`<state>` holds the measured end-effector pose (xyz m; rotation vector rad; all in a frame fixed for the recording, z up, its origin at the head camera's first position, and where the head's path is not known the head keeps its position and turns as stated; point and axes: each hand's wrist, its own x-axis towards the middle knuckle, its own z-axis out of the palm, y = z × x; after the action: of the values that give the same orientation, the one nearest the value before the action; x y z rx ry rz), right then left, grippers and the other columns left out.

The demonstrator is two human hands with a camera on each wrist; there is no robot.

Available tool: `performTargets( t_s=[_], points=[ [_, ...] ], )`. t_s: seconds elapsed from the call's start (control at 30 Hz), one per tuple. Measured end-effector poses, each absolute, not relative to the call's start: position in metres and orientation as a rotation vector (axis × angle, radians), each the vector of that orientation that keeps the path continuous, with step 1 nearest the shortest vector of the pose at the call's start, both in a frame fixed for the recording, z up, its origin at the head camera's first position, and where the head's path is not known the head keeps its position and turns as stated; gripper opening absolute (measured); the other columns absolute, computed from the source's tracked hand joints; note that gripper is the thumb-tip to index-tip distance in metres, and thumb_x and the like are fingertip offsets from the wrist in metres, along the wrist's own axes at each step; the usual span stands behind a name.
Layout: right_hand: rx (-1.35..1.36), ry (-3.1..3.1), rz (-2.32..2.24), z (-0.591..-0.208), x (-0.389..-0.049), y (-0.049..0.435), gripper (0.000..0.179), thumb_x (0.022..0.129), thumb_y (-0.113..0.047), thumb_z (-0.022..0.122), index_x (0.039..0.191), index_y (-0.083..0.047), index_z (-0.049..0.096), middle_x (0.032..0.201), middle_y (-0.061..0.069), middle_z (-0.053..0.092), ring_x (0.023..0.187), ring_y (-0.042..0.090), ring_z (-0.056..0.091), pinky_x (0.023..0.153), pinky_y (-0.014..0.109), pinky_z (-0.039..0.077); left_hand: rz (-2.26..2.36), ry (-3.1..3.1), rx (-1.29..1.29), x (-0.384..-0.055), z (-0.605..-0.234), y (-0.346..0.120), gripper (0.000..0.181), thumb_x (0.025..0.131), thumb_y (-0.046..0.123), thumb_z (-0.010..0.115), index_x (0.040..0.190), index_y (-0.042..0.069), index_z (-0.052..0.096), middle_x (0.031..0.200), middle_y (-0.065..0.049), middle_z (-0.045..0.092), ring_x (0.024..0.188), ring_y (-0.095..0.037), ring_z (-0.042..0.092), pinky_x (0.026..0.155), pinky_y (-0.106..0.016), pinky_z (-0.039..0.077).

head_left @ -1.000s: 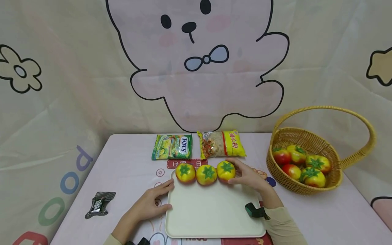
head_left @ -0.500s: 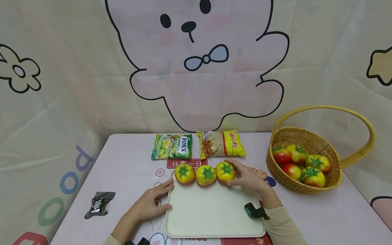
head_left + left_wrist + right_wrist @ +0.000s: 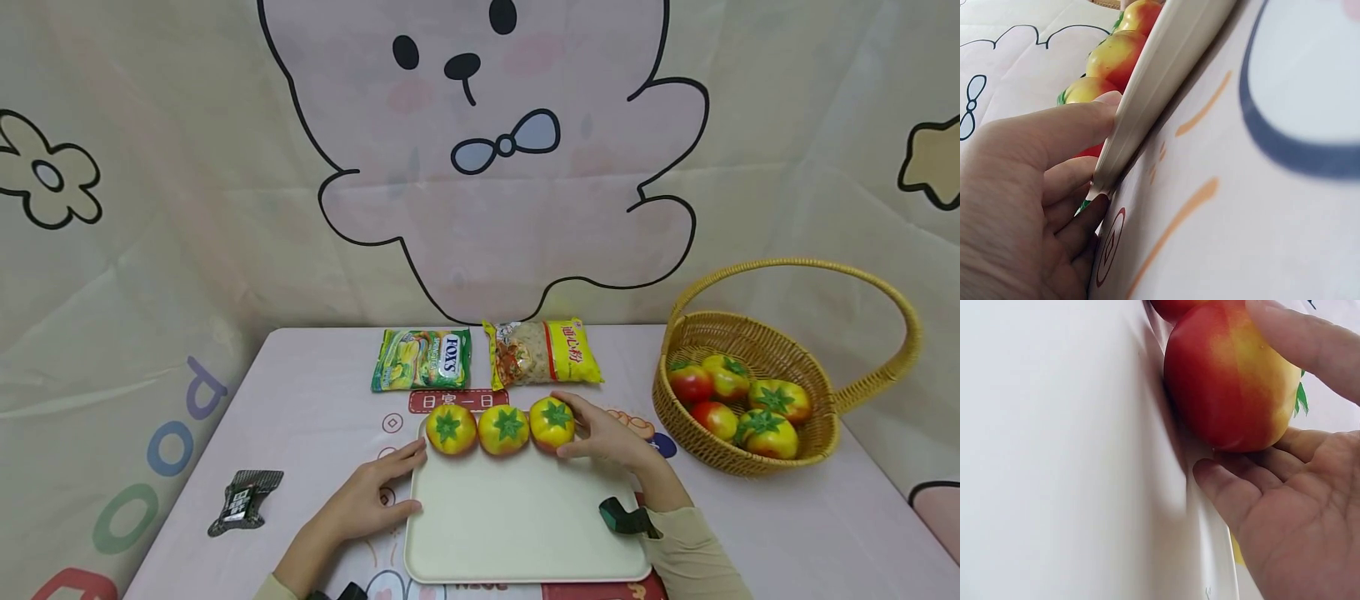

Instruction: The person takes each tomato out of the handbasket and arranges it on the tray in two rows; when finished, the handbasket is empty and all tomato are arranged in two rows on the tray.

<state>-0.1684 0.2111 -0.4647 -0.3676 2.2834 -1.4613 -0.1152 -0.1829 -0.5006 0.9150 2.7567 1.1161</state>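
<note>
Two bare hands work at the pale tray, their fingers doing different jobs. On the right hand (image 3: 600, 432) the fingers curl round the right-hand fruit (image 3: 552, 421), thumb on the near side and the others behind it. The left hand (image 3: 367, 497) has thumb and fingers spread apart, their tips touching the left edge of the cream tray (image 3: 525, 517).

That gripped fruit is at the right end of a row of three along the tray's far rim. Beside it come the middle fruit (image 3: 503, 437) and the left-hand fruit (image 3: 452, 437), all yellow and red, with green leafy tops showing. They sit close together.

Long beige sleeves (image 3: 693, 550) cover the forearms, and a dark strap (image 3: 622, 517) circles the right wrist.

Beyond the far rim, a green candy bag (image 3: 420, 360) lies next to a yellow pasta bag (image 3: 542, 354) on the counter (image 3: 322, 392), which wears a printed pale cover. Off to the right, a wicker basket (image 3: 750, 329) with a tall handle holds five more fruits (image 3: 780, 402). A small black packet (image 3: 242, 502) lies well to the left. Behind everything hangs a cloth backdrop (image 3: 187, 100) with a cartoon bear.
</note>
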Motion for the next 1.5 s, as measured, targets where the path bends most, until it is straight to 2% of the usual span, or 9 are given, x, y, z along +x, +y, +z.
performTargets(
  t_s=[0.47,0.7,1.0,1.33,1.4,1.5],
  points=[
    [-0.340,2.279,-1.461,-0.460,-0.167,0.214,0.095,0.075,-0.018,0.080,0.150,-0.004,0.023,0.155,0.020,0.022,0.142,0.040,0.020,0.115,0.055,0.021,1.110,2.756,0.937,-0.116,-0.501,-0.184,0.064,0.079,0.038,0.074,0.135,0.013,0.055,0.147,0.004,0.044,0.135,-0.023,0.042,0.106,-0.048,0.040],
    [-0.433,2.239,-1.501,-0.461,-0.168,0.220,0.094,0.077,-0.016,0.078,0.149,0.002,0.020,0.155,0.024,0.019,0.143,0.042,0.017,0.114,0.053,0.020,1.114,2.758,0.948,-0.116,-0.503,-0.185,0.064,0.079,0.038,0.074,0.135,0.013,0.055,0.147,0.004,0.044,0.135,-0.024,0.042,0.106,-0.050,0.039],
    [-0.483,2.321,-1.519,-0.450,-0.167,0.233,0.086,0.082,-0.017,0.074,0.147,0.006,0.022,0.152,0.027,0.024,0.141,0.044,0.022,0.113,0.052,0.020,1.116,2.756,0.938,-0.115,-0.503,-0.185,0.064,0.079,0.038,0.074,0.135,0.014,0.054,0.147,0.004,0.044,0.135,-0.023,0.041,0.106,-0.050,0.038],
    [-0.472,2.472,-1.505,-0.431,-0.162,0.250,0.072,0.086,-0.015,0.068,0.144,0.003,0.029,0.148,0.028,0.033,0.138,0.044,0.029,0.109,0.050,0.025,1.124,2.746,0.908,-0.114,-0.502,-0.185,0.064,0.079,0.039,0.073,0.135,0.013,0.054,0.147,0.004,0.044,0.135,-0.024,0.041,0.107,-0.051,0.037],
    [-0.448,2.519,-1.479,-0.426,-0.160,0.255,0.072,0.086,-0.019,0.069,0.144,0.001,0.031,0.147,0.026,0.035,0.137,0.043,0.031,0.108,0.045,0.027,1.121,2.746,0.902,-0.114,-0.502,-0.184,0.064,0.080,0.041,0.073,0.135,0.014,0.054,0.147,0.005,0.043,0.135,-0.023,0.041,0.107,-0.051,0.037],
    [-0.419,2.558,-1.484,-0.415,-0.155,0.264,0.070,0.087,-0.019,0.068,0.144,-0.001,0.031,0.148,0.024,0.036,0.137,0.042,0.031,0.109,0.027,0.032,1.118,2.743,0.895,-0.115,-0.501,-0.183,0.065,0.080,0.042,0.072,0.136,0.015,0.053,0.147,0.005,0.043,0.136,-0.023,0.041,0.106,-0.050,0.038]
  ],
)
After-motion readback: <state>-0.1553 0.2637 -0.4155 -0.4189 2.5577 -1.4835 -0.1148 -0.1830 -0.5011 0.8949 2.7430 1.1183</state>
